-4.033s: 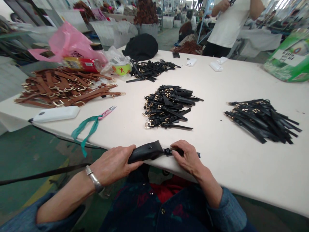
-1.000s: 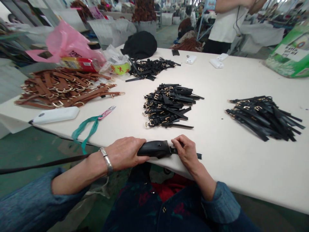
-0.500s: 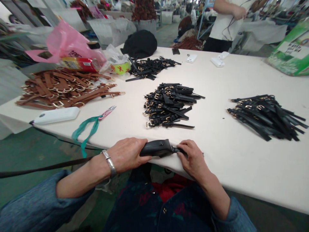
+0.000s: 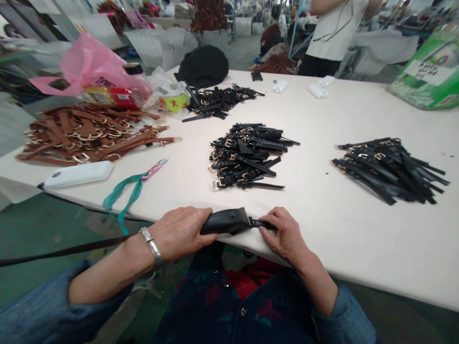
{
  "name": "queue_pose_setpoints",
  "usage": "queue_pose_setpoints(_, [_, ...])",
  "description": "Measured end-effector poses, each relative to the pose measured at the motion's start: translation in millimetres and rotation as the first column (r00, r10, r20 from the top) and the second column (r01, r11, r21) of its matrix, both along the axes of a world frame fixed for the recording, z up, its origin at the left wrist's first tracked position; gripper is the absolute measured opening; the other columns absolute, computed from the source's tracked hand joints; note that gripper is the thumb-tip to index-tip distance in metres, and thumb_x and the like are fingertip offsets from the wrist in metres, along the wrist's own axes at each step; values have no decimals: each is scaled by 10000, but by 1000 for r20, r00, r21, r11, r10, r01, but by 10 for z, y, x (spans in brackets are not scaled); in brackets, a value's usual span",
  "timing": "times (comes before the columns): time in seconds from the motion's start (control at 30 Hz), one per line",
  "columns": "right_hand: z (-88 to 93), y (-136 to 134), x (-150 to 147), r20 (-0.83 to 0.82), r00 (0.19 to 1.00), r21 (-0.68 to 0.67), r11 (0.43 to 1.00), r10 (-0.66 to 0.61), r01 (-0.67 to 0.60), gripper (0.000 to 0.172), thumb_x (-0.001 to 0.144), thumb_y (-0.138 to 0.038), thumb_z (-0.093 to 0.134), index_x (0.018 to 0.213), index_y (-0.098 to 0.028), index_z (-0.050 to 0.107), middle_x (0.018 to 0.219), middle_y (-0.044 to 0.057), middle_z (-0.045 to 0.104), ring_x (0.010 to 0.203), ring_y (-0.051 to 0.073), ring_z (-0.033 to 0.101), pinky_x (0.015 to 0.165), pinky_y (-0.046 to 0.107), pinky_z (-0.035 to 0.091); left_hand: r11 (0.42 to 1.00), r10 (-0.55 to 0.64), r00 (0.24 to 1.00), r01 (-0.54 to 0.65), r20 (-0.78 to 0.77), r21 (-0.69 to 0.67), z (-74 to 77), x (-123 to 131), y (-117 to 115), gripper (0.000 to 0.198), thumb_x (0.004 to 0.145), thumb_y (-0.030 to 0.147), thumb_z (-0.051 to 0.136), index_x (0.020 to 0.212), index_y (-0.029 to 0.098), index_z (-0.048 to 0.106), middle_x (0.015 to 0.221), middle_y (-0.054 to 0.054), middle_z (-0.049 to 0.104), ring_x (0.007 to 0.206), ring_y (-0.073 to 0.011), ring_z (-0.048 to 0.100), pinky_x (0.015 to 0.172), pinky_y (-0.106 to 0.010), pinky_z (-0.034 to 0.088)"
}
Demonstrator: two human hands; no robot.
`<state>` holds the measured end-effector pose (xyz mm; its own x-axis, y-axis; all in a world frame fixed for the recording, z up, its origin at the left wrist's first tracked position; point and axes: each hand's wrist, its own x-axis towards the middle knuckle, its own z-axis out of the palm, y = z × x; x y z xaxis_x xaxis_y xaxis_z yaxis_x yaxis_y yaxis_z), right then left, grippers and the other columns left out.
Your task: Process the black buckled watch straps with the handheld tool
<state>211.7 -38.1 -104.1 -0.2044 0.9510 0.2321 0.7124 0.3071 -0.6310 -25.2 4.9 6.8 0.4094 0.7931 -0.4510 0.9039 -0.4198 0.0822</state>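
Strap of black leather sits clenched in the left hand, its wide folded end gripped at the near edge of the white table. The right hand grasps its narrow tail just beside that fold, pressing it on the table edge. A silver bangle circles the left wrist, and a long dark strap runs off toward nine o'clock. At twelve o'clock lies a heap of buckled black straps, with a smaller heap behind it; another heap lies at two o'clock. Pink-handled snips and buckled brown straps lie at ten o'clock.
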Motion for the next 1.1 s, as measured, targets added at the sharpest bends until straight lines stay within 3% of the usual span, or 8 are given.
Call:
queue_pose_setpoints(0.27, [-38,2,17,1,1000,0,1000,-14,14,185,733,-210,584,909,-216,641,788,40,531,780,178,485,703,299,404,998,26,999,-29,47,59,-147,5,-12,415,755,577,416,919,220,551,802,-72,665,753,-238,619,619,-288,403])
queue_pose_setpoints(0.6, [-37,1,18,-21,1000,5,1000,-21,21,181,734,-215,590,906,-224,645,768,35,530,760,176,483,695,300,404,995,72,997,-69,-41,69,-105,-287,-92,384,760,566,409,887,228,540,765,-73,657,735,-260,623,611,-312,406])
queue_pose_setpoints(0.83, [-38,9,25,-16,1000,9,1000,-19,19,176,737,-214,590,904,-221,645,777,39,534,760,176,486,692,301,404,998,25,999,-24,-31,50,-116,-144,-184,335,779,533,409,888,236,520,747,-64,653,710,-259,626,583,-309,401])
queue_pose_setpoints(1.1, [-40,11,37,-29,1000,2,1000,-5,5,177,730,-217,602,901,-222,647,775,39,539,768,177,495,696,307,411,987,-45,997,53,-60,151,-18,21,-208,303,804,507,385,877,228,478,734,-63,654,688,-275,631,556,-325,415])
